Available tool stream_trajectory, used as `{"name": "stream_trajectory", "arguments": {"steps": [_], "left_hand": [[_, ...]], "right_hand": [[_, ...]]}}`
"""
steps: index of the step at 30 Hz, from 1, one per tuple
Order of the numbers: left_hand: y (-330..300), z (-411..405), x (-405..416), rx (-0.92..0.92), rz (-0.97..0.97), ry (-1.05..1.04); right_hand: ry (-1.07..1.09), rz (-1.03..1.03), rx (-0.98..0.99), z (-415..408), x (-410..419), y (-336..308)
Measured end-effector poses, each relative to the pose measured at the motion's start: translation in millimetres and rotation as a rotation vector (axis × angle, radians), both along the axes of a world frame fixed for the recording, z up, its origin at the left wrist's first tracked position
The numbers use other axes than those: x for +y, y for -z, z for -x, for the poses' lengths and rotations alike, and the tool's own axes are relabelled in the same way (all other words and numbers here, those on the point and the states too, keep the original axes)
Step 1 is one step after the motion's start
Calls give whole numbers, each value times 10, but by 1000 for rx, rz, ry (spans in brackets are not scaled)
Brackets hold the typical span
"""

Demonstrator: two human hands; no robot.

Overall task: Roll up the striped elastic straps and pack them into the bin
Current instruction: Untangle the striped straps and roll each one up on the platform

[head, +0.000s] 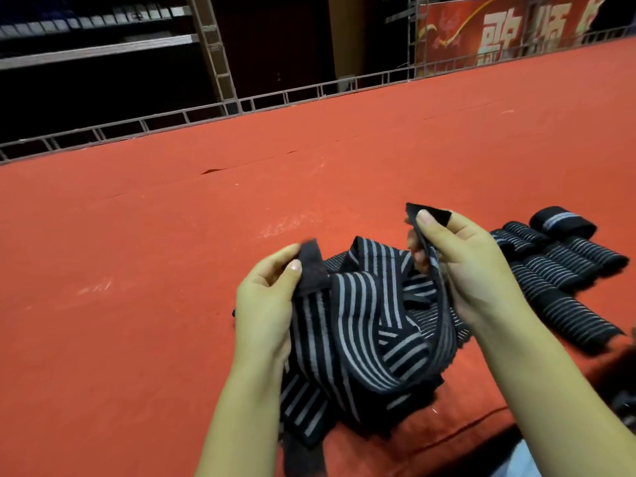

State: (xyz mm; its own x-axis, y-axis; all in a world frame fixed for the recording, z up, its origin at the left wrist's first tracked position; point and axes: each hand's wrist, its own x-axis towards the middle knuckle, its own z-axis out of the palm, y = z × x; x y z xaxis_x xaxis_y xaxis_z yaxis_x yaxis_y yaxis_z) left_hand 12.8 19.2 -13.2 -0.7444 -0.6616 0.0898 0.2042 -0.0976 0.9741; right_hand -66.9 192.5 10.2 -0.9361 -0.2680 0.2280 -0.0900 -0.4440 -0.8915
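— Any writing?
— Large pale characters on the red banner [516, 32], too blurred to read, I think.
— And the strap?
— The striped strap [364, 325] hangs between both, above the red surface [172, 235]: left hand [266, 301] pinches one black end, right hand [461, 266] pinches the other.

Even, soft light, a dark background, wide-angle bending at the edges, slight motion blur.

Black with grey-white lengthwise stripes: loose strap [364, 321], plain black at its ends. Same black with thin pale stripes: rolled straps [564, 270] at three o'clock. Orange-red: table cover [172, 253]. Red with pale characters: banner [481, 32] at one o'clock.
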Motion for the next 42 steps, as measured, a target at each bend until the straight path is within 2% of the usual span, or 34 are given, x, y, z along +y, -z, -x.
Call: {"name": "stream_trajectory", "arguments": {"steps": [5, 11, 24, 37, 42], "left_hand": [[-30, -67, 294, 127, -94, 122], [32, -187, 466, 126, -164, 163], [92, -255, 533, 130, 37, 159], [38, -280, 579, 145, -23, 194], [52, -265, 569, 152, 16, 108]], "right_hand": [[-69, -14, 38, -222, -157, 123], [0, 52, 37, -403, -264, 273], [109, -34, 115, -493, -335, 376], [101, -44, 174, -484, -300, 352], [108, -45, 194, -517, -318, 373]]}}
